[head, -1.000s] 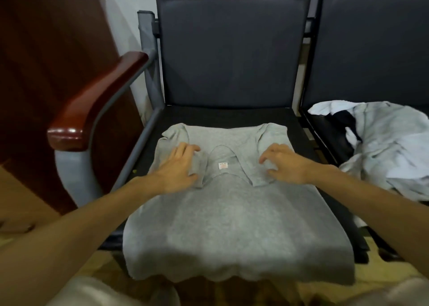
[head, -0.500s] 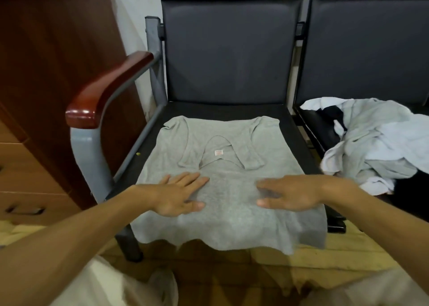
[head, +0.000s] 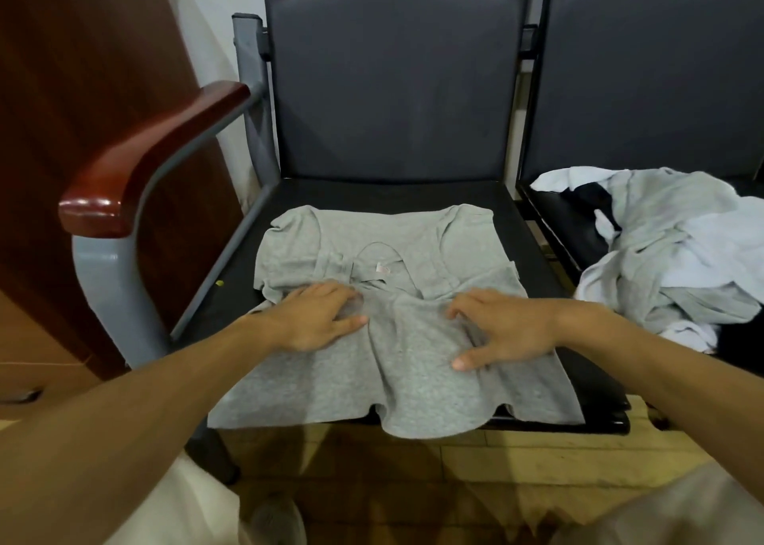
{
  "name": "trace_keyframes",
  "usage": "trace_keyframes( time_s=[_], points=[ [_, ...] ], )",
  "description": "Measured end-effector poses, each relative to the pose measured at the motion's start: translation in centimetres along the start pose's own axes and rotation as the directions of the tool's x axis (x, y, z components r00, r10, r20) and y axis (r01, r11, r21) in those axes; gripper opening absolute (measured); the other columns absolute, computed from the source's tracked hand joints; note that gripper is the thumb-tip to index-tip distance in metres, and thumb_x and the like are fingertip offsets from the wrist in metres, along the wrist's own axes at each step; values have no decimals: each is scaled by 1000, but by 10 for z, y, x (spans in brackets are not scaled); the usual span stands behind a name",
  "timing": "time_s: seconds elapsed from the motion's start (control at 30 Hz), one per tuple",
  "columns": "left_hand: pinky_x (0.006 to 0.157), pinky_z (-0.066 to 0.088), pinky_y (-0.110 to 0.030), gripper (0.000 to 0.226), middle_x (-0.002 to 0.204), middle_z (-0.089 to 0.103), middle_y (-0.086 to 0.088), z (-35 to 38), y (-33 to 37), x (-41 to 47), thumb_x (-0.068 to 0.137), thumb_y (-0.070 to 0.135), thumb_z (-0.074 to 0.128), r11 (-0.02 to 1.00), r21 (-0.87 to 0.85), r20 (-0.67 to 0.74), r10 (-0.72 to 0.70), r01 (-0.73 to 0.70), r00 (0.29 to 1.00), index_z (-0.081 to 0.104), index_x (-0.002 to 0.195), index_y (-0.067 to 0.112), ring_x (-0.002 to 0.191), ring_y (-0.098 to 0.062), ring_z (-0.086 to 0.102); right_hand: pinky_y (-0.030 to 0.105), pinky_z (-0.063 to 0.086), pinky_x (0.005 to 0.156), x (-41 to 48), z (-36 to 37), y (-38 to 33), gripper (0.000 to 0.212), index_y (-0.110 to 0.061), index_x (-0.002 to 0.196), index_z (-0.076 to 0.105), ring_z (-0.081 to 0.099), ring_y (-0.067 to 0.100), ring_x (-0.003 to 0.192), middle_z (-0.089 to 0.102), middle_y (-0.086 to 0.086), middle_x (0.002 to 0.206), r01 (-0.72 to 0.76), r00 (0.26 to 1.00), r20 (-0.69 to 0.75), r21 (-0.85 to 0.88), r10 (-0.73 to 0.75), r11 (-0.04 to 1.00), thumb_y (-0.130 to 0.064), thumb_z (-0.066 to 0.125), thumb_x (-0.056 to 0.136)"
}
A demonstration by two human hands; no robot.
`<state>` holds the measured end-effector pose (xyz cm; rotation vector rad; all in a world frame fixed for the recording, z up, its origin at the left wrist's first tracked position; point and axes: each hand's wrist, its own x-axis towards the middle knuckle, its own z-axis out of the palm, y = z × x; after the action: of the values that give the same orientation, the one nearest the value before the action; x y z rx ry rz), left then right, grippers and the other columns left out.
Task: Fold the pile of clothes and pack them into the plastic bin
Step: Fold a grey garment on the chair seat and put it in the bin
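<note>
While gray shirt point(head: 413, 379) hem overhangs seat point(head: 392, 197) front edge, L hand point(head: 318, 321) presses flat, R hand point(head: 508, 329) bunches fabric.

Heather-grey shirt point(head: 413, 383), black chair seat point(head: 392, 197), glossy red-brown armrest point(head: 165, 147), pale grey, white and black clothes pile point(head: 682, 255).
</note>
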<state>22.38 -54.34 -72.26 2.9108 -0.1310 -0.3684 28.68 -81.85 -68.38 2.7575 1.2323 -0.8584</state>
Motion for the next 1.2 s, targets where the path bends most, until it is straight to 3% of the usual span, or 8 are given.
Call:
trace_keyframes(
  time_s=[0.13,0.2,0.4,0.53,0.73,0.83,0.93,1.2],
  points=[
    [71,44,-23,17,93,52,9,-17,36,-17,90,27,62,963,-158,-214,181,-217,960,51,102,27,82,-7,49,20,39,69,-15,-8,-23,51,-24,96,39,44,5,81,43,-13,94,40,995,85,30,-43,999,-64,64,77],
    [61,42,-27,14,77,54,6,-16,54,-32,89,29,63,931,-239,-132,252,-278,959,50,93,28,66,-7,47,21,38,72,-22,-2,-34,56,-24,98,35,41,7,85,37,-14,95,16,977,214,-50,-5,999,-64,68,75],
    [74,39,-18,59,102,41,10,5,58,-60,70,47,80,925,74,148,358,-372,922,43,108,22,89,-8,41,27,32,86,-32,28,-39,70,-19,127,28,29,12,103,30,-1,117,99,995,60,-346,-83,933,-45,73,79],
    [82,43,-25,39,104,48,7,10,51,-63,80,23,76,939,-52,108,344,-341,933,52,109,20,96,-10,47,29,40,86,-41,28,-27,23,-23,104,47,44,15,98,44,-4,104,131,981,-128,-127,-148,983,-15,61,88],
    [72,51,-30,10,86,63,-1,-6,43,-73,97,18,54,918,-350,34,210,-185,977,63,96,16,76,-10,57,25,51,74,-53,22,-12,24,-16,84,63,62,12,77,67,-1,82,99,924,-379,127,-44,987,3,49,89],
    [63,40,-20,22,70,48,6,-12,46,-75,102,19,43,886,-450,3,131,-116,991,49,80,20,62,-3,46,22,43,60,-56,14,-12,27,-12,73,52,48,2,55,53,-3,63,93,933,-359,312,27,946,-1,44,96],
    [60,36,-16,27,70,43,7,-20,45,-74,102,27,42,844,-525,-83,76,-108,994,45,76,20,63,-5,39,24,38,68,-62,4,-9,30,-16,69,48,44,5,65,48,-4,68,51,981,-189,430,35,901,-11,48,99],
    [74,51,-30,31,88,66,1,-42,1,-81,75,35,80,967,-245,59,89,-72,994,65,93,15,80,-13,62,23,39,63,-50,-12,8,36,-10,60,56,49,11,62,51,1,61,85,841,-403,757,361,647,-29,70,86]
  ],
)
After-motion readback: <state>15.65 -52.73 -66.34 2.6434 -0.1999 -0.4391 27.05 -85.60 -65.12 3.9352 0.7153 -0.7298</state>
